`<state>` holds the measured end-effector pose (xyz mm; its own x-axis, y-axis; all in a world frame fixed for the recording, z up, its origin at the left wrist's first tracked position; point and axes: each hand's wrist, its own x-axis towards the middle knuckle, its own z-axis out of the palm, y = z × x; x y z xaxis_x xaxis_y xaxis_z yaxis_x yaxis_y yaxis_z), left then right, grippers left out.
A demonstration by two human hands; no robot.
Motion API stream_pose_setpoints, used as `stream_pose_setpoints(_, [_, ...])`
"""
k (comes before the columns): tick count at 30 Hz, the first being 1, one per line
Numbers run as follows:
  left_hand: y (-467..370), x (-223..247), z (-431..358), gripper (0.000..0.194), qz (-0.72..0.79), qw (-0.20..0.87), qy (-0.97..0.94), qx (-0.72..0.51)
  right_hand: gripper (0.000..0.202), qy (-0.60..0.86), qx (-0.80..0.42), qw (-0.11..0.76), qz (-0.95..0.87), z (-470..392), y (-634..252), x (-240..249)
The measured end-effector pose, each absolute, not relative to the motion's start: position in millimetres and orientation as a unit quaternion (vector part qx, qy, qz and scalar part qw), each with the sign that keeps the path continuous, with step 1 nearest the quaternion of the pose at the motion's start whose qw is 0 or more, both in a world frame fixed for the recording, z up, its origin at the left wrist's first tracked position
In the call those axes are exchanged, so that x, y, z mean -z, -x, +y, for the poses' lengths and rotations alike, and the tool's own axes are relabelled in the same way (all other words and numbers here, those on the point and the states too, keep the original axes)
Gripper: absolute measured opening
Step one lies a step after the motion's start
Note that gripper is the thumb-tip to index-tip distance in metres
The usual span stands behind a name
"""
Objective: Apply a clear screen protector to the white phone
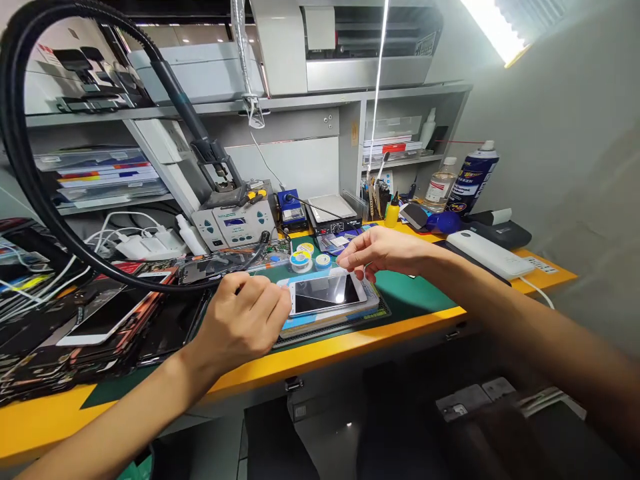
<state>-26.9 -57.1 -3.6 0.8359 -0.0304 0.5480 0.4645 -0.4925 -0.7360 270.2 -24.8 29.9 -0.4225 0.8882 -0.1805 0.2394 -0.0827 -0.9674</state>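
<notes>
Beside one white smartphone (325, 295): left hand (253, 313), fingers curled; right hand (376, 252), fingertips nearly meeting; any hold indiscernible. Behind: three tubs (323, 261).

My left hand (250, 312) curled in loosely, knuckles up — bare left forearm (135, 410) slanting from lower left. My right hand (373, 250) farther out, thumb and forefinger pinched close — bare right forearm (505, 310) angled inward.

Bare left hand (250, 312), bare right hand (374, 252) with slim fingers (356, 256), 2 bare slender forearms (155, 393)
</notes>
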Motion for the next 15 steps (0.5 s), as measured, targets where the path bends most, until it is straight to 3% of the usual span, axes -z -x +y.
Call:
stream_pose_setpoints(6, [15.1, 10.5, -55.8, 0.009, -0.145, 0.478, 0.826, 0.260, 0.024, 0.430, -0.652, 0.278, -0.559, -9.0, -279.0, -17.2])
stream_pose_setpoints(15, [3.1, 9.0, -57.3, 0.013, -0.163, 0.436, 0.846, 0.259, 0.018, 0.420, -0.660, 0.267, -0.562, 6.9, -278.7, -14.6])
